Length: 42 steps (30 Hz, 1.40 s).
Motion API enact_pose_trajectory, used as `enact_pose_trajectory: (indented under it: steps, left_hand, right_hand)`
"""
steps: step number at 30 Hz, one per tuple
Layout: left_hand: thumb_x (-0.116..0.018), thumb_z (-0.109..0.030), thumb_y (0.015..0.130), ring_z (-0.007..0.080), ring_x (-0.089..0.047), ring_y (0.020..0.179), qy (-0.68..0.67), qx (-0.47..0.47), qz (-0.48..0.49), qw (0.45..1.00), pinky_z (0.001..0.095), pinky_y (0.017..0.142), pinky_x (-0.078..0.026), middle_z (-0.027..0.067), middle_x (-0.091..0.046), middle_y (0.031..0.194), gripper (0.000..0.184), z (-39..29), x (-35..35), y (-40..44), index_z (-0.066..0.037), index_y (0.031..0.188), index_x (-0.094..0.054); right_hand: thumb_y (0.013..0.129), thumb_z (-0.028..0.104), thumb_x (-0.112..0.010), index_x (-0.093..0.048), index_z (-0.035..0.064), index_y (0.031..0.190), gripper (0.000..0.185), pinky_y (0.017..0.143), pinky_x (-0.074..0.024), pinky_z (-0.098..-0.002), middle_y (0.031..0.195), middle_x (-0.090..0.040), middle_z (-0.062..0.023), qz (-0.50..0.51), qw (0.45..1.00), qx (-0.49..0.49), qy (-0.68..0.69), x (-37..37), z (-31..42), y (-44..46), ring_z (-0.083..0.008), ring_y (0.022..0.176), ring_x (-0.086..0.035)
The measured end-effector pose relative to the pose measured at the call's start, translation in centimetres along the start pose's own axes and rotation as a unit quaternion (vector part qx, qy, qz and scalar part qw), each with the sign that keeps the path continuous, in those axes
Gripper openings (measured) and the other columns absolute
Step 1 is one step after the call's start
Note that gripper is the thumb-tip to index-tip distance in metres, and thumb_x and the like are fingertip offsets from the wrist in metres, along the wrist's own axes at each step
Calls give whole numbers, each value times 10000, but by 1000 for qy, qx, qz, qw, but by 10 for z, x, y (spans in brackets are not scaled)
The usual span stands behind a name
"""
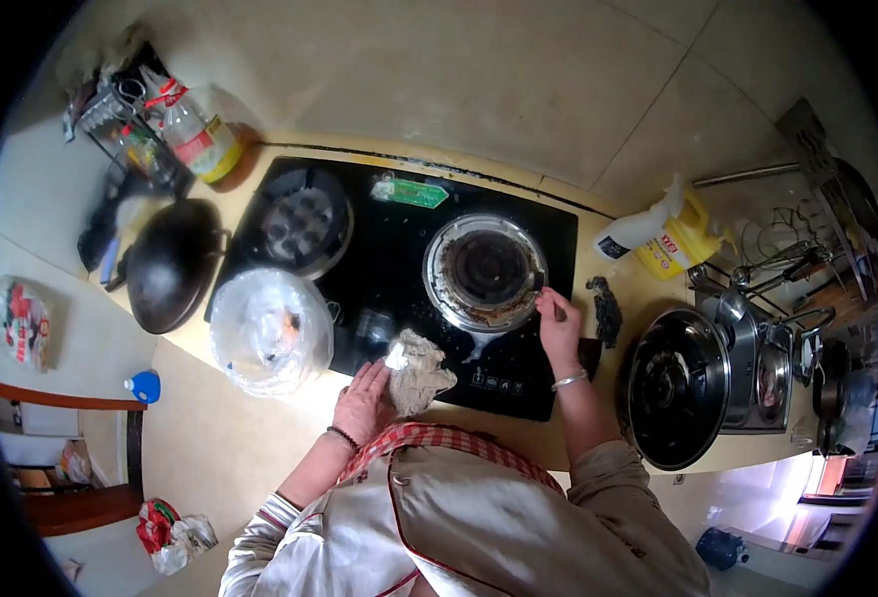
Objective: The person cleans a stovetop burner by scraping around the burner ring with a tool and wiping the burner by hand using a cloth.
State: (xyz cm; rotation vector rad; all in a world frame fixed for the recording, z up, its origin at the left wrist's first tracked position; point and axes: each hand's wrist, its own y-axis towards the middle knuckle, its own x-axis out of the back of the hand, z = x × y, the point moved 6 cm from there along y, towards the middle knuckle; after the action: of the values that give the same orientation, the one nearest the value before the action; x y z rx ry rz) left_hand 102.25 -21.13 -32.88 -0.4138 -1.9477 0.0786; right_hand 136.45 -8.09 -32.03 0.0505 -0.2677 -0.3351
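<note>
A black glass cooktop [379, 259] lies before me, with a round metal burner ring [437, 282], stained brown, on its right side. At that ring's lower right edge is my right hand [559, 323], fingers bent together; whatever they pinch is too small to make out. My left hand [361, 403] rests by the front edge with its fingers stretched out, against a crumpled grey-beige cloth [417, 376]. Left of the cloth stands a bowl lined with clear plastic [270, 333]. A black round burner part [304, 224] sits at the cooktop's back left.
An upturned wok [172, 266] and an oil bottle [198, 139] stand left. Right of the cooktop are a dark scourer [605, 311], a white spray bottle [638, 231], a yellow jug [680, 249] and a large black pan [676, 388]. Utensils stand farther right.
</note>
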Motion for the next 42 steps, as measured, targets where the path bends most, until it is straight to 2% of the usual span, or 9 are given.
enact_pose_trajectory:
  steps: [6,10,15,19,20,24,29,33,42]
  left_hand:
    - [-693,-251,744,227,-288,1378,-7,-6,-4,1000,418,1047,-362,43,-307,1489,761,-3,1,-3,-118,1408,-348]
    - [-687,-242,750,227,-286,1380,-10,6,10,1000,420,1051,-354,43,-306,1491,747,-4,3,0,-122,1407,-353]
    - [-676,-227,756,229,-303,1372,-17,-6,7,1000,422,1056,-348,35,-314,1490,726,3,-1,-1,-143,1405,-360]
    - [-673,-212,753,233,-322,1362,-20,-6,-7,1000,421,1061,-343,32,-329,1482,714,6,-2,2,-149,1397,-372]
    - [-674,-212,751,234,-325,1360,-30,-11,-8,999,419,1061,-343,32,-331,1481,711,5,-2,1,-145,1394,-376]
    - [-676,-212,752,238,-335,1353,-29,-10,-11,999,415,1060,-345,33,-337,1477,701,-2,4,0,-140,1386,-384]
    - [-690,-193,741,244,-350,1342,-30,-8,2,1000,411,1055,-349,36,-357,1463,701,-1,7,-1,-134,1375,-396]
    - [-686,-185,747,251,-363,1333,-32,-19,-8,999,401,1054,-345,45,-368,1456,675,1,6,-1,-130,1362,-414]
    - [-679,-181,734,244,-374,1329,-46,-15,-28,998,387,1062,-325,47,-405,1433,659,1,5,-3,-126,1344,-435]
  right_hand:
    - [898,95,-552,-654,-2,1010,180,665,-501,-326,905,-663,-207,41,982,113,-144,-10,48,-38,-309,763,-658]
    - [942,133,-523,-649,-48,997,227,740,-509,-253,881,-688,-105,86,996,-17,-32,-19,23,-57,-136,789,-643]
    - [950,169,-518,-632,-71,1025,276,738,-502,-235,857,-679,-96,-30,995,-85,35,0,16,-20,-117,778,-629]
    - [942,147,-507,-626,-73,1043,270,730,-505,-260,884,-677,-121,-7,993,22,-118,-12,16,-17,-153,808,-641]
    - [895,103,-541,-646,-42,1014,215,682,-504,-322,906,-665,-221,-15,990,42,-136,-16,29,-25,-286,811,-669]
    - [887,92,-542,-646,-32,998,196,595,-471,-333,781,-638,-192,-2,986,53,-158,-28,50,-52,-282,663,-625]
    - [916,98,-533,-661,-27,984,192,770,-491,-255,860,-683,-93,51,996,-72,-20,-21,21,-60,-145,806,-636]
    - [925,129,-570,-649,-11,1070,216,817,-477,-252,932,-683,-81,-2,1000,-31,-5,5,30,0,-116,868,-613]
    - [838,95,-646,-673,-13,994,191,812,-511,-308,999,-687,-142,220,952,170,-129,-58,56,123,-236,889,-665]
